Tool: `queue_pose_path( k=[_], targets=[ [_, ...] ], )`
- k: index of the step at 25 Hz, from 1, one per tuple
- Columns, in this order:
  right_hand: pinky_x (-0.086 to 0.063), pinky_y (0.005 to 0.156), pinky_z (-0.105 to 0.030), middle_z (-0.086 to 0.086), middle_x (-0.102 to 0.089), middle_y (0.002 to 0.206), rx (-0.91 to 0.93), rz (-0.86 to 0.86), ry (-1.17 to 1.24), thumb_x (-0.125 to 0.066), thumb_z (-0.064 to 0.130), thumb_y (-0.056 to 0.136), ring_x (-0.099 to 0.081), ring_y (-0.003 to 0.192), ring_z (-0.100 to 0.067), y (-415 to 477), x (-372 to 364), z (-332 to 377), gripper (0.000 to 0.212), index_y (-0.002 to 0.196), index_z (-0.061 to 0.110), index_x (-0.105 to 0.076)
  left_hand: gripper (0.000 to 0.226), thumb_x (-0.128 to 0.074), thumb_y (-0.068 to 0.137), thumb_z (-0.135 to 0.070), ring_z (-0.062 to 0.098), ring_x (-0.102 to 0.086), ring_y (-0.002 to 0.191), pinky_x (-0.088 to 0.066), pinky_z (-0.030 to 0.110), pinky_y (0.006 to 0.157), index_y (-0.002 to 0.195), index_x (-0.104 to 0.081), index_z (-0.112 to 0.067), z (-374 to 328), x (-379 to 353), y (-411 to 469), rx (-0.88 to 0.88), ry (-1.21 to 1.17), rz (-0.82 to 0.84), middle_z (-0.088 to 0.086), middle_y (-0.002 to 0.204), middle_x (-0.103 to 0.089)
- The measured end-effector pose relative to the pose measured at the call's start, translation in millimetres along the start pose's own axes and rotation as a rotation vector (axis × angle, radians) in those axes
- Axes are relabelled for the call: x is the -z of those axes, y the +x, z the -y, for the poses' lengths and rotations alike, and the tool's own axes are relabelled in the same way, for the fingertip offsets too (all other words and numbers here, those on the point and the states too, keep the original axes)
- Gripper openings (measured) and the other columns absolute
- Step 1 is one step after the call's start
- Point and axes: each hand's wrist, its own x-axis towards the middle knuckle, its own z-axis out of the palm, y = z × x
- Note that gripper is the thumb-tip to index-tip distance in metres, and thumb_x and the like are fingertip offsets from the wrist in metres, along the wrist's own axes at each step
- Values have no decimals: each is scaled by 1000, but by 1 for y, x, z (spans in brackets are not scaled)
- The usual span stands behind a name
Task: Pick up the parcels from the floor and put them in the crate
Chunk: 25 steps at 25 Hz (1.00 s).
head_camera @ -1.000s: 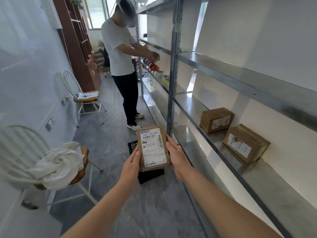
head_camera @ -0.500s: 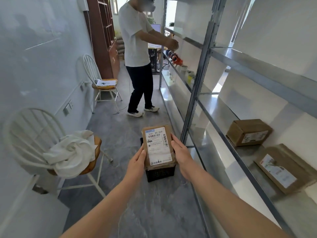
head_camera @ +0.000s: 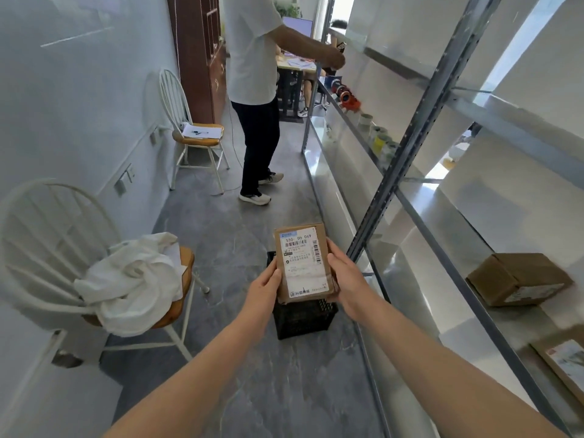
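Leftmost, a chair (head_camera: 57,235) bearing a cloth (head_camera: 136,279) stands by the wall. Next, the left hand (head_camera: 264,290) clasps the parcel (head_camera: 303,263) by its left edge. The parcel is held label-up over the crate (head_camera: 303,320) on the floor, probably lined up for lowering in. The right hand (head_camera: 344,279) grips its right edge, thumb on top. A box (head_camera: 518,278) sits on the shelf (head_camera: 420,222).

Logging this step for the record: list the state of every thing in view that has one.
parcel, held in the air, label toward the camera, not in the crate
left hand, grips the parcel's left edge
right hand, grips the parcel's right edge
crate, on the floor, open-topped, inside hidden behind the parcel
white cloth, crumpled on the seat of the near chair
cardboard box, closed, on the shelf
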Motion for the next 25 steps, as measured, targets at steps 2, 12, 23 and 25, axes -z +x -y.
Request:
queue_pose_path(
  k=[2,12,23,25],
  targets=[
    [-53,89,-51,16,-73,110,-19,-7,-35,-30,34,106,-70,101,-18,13,-7,-2,39,132,57,-48,40,-47,102,-25,6,-57,118,-47,26,99,140,-48,-36,0,11,10,1,10,11,-12,132,-60],
    [-51,92,-53,14,-72,113,-44,48,-39,-28,43,104,-68,105,-18,83,-41,16,38,135,57,-46,40,-44,103,-21,1,-59,110,-51,12,77,141,-47,-32,-31,38,75,-9,28,2,-12,127,-61],
    [-56,80,-40,8,-74,110,-42,12,-50,-24,59,101,-71,98,-17,207,7,67,41,123,52,-57,41,-45,103,-19,0,-59,109,-51,12,79,142,-46,-31,-77,-22,193,-10,108,-3,-10,129,-60],
    [-56,74,-35,8,-73,112,-14,29,-43,-23,57,102,-71,100,-15,229,16,76,40,126,53,-55,41,-46,103,-19,0,-61,106,-52,12,75,141,-47,-31,-88,-34,216,-16,124,-8,-10,128,-61]
  ],
)
